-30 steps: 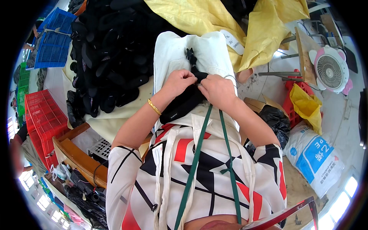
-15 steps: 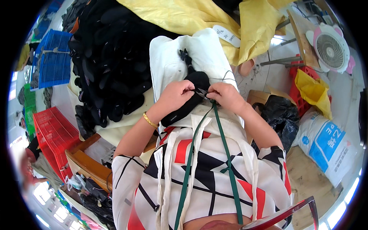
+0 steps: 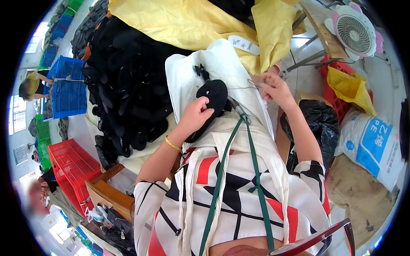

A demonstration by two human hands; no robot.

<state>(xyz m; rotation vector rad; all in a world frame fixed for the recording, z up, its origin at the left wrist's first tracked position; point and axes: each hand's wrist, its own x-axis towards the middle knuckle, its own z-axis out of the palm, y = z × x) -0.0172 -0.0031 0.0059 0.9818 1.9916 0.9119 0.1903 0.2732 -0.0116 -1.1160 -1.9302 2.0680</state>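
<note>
From my remote seat I judge this black shoe (image 3: 217, 94) to be part-way through handwork: a thin dark thread (image 3: 241, 88) runs from beside it toward the right hand (image 3: 276, 90), uncut as far as I can see. I can't make out stitches, so how much of the piece is done stays unclear. A large heap of black shoes (image 3: 128, 81) lies to the left; I can't tell finished from unfinished there.

The shoe rests on the white apron (image 3: 183, 72) across the lap, just left of the metal snips (image 3: 236, 106) on their green cord (image 3: 232, 135). The left hand (image 3: 196, 115) curls over its near part, fingers closed on it, forearm angling in from the near left. The right arm bends outward to the far right, hand well apart from the shoe, fingertips seemingly pinched on the thread.
</note>
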